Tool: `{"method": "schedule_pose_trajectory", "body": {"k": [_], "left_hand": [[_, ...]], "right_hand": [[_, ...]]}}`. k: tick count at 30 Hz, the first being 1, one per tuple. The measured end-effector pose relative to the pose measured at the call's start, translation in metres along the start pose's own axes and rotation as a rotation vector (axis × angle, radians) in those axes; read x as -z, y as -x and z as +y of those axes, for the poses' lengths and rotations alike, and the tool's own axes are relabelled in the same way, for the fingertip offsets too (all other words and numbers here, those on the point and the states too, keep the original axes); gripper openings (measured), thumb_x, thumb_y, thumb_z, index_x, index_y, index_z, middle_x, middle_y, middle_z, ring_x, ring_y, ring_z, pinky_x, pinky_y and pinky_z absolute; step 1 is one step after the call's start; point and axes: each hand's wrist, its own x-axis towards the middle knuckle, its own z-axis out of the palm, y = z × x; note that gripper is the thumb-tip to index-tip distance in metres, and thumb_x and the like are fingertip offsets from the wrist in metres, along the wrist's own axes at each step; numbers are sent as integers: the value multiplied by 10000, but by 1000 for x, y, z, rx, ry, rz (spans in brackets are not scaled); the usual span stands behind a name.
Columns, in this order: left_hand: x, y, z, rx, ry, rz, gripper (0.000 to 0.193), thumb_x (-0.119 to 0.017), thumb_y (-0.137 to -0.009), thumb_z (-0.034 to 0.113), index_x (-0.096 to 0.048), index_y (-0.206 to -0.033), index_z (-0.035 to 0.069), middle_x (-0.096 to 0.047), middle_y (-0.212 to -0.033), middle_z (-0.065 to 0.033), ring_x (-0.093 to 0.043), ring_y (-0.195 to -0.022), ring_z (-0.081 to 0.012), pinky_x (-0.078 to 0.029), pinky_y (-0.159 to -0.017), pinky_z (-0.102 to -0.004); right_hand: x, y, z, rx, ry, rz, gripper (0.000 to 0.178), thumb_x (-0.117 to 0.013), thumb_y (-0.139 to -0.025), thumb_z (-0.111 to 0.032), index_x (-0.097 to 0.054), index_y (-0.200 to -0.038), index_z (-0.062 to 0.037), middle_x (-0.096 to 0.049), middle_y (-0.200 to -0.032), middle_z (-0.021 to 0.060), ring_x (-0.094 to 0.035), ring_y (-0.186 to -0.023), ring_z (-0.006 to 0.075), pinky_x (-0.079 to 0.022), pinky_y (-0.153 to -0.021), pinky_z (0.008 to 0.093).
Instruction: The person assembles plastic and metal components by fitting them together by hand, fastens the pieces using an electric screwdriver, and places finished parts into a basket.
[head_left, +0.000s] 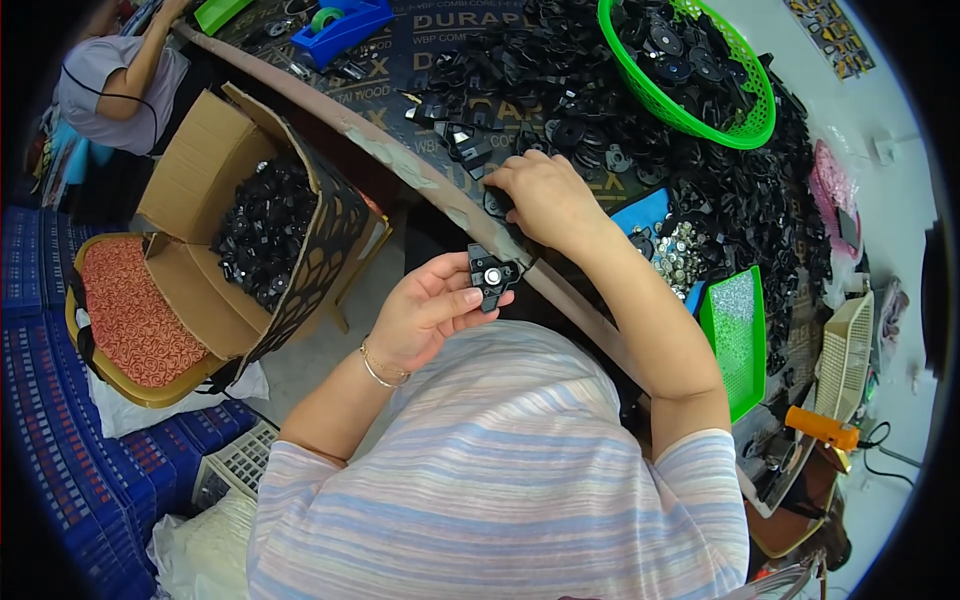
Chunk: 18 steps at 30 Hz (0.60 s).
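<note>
My left hand (pixel 421 312) holds a black plastic part (pixel 479 285) in front of my body, thumb over its lower edge. A round silver metal piece (pixel 491 277) shows at that part's centre. Over the table's near edge, my right hand (pixel 545 198) is bent with finger and thumb closing round a dark round part (pixel 494 203), which they partly hide. Just beyond its fingertips lie a few black parts with metal strips (pixel 462 143). To the right of my right forearm, a blue tray (pixel 641 213) holds many small silver metal pieces (pixel 679 252).
Loose black parts (pixel 560 60) heap across the table. A green basket (pixel 612 62) of black parts and a green tray (pixel 760 345) of tiny pieces stand on it. At left, an open cardboard box (pixel 175 190) of black parts rests on a chair (pixel 130 310). A person (pixel 120 85) works at far left.
</note>
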Motion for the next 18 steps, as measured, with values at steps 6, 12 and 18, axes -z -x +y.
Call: {"method": "schedule_pose_trajectory", "body": {"k": [6, 12, 18], "left_hand": [[-6, -3, -3, 36, -20, -34, 335, -515, -837, -14, -456, -1165, 28, -561, -1082, -103, -571, -1010, -233, -507, -813, -296], [-8, -8, -7, 76, -28, -91, 333, -523, -834, -12, -462, -1159, 26, -565, -1076, -106, -574, -1002, -231, -507, -811, -295], [-24, -24, -17, 172, -73, -138, 332, -529, -831, -10, -467, -1156, 20, -563, -1080, -110, -577, -994, -226, -507, -810, -293]], "right_hand": [[4, 14, 0, -44, -191, 59, 234, -655, -685, -66, -608, -914, -55, -543, -896, 108, -570, -761, 303, -479, -687, 353], [38, 101, 25, -85, -617, 315, 195, -548, -620, 84, -593, -781, -16, -571, -881, 96, -589, -803, 248, -476, -675, 305], [12, 200, 47, -127, -422, 194, 196, -575, -545, 89, -617, -663, -63, -613, -931, 34, -584, -845, 233, -486, -714, 328]]}}
